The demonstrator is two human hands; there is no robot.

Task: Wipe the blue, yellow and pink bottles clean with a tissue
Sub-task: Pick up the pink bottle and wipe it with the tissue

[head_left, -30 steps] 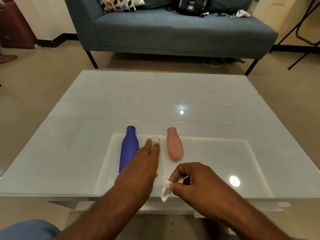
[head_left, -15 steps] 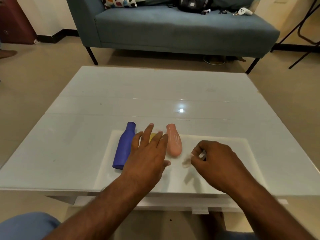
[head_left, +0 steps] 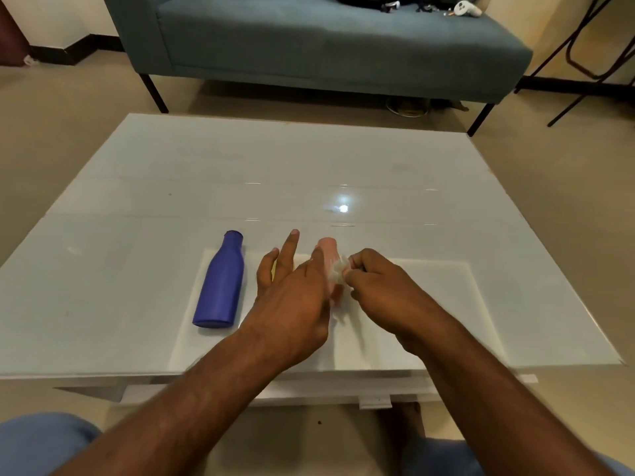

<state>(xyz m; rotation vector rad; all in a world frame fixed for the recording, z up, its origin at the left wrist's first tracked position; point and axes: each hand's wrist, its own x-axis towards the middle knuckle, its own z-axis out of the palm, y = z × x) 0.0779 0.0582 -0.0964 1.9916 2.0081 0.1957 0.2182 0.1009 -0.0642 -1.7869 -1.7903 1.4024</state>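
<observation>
The right hand (head_left: 381, 290) pinches the tissue (head_left: 338, 273) against the pink bottle (head_left: 330, 266) near the table's (head_left: 137, 262) front edge; the left hand (head_left: 292, 297), fingers spread, lies over it. The bottle lies loose — a hard wipe may roll it away.

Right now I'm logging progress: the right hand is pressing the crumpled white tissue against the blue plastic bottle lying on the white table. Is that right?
Not quite. The head view shows the right hand holding the crumpled white tissue against the pink plastic bottle, not the blue plastic bottle, which lies untouched on the white table.
</observation>
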